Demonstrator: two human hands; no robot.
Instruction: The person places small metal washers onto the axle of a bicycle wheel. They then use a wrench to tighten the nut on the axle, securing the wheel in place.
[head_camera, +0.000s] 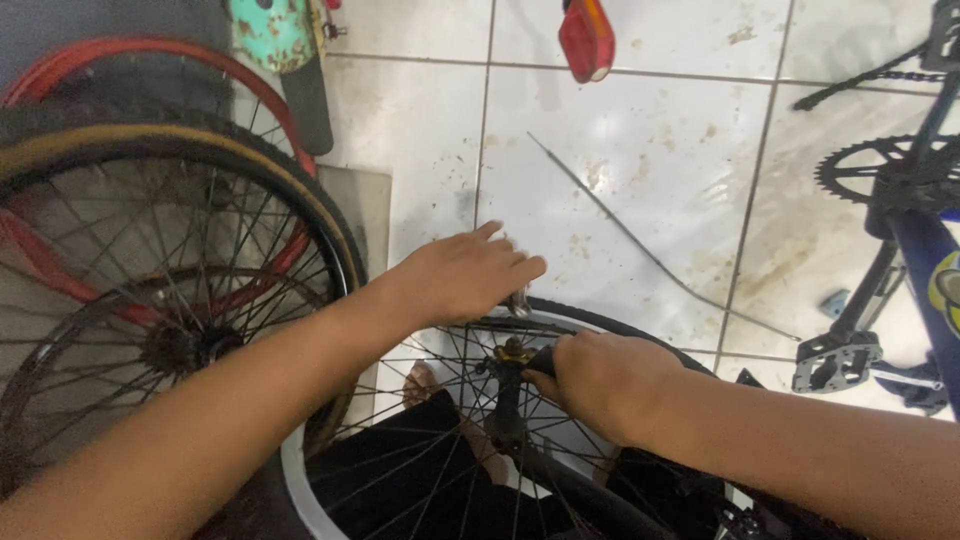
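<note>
Both forearms reach in from the bottom corners of the frame toward a spoked bicycle wheel (420, 440) with a white rim, standing at bottom centre. At its top edge the left hand (462, 272) lies palm-down over the rim and tyre, fingers (510, 268) extended and loosely together, draped rather than clenched; a small metal piece (519, 301) shows just beneath the fingertips. Just right of the hub (510, 355) the right hand (603, 380) is curled tight around a dark handle (541, 360), its tip touching the hub's axle. More wheels (150, 260) lean at the left of the frame. A thin cable (650, 255) lies on the white tiled floor (640, 150) beyond, and a blue bicycle frame (925, 250) stands at right.
</note>
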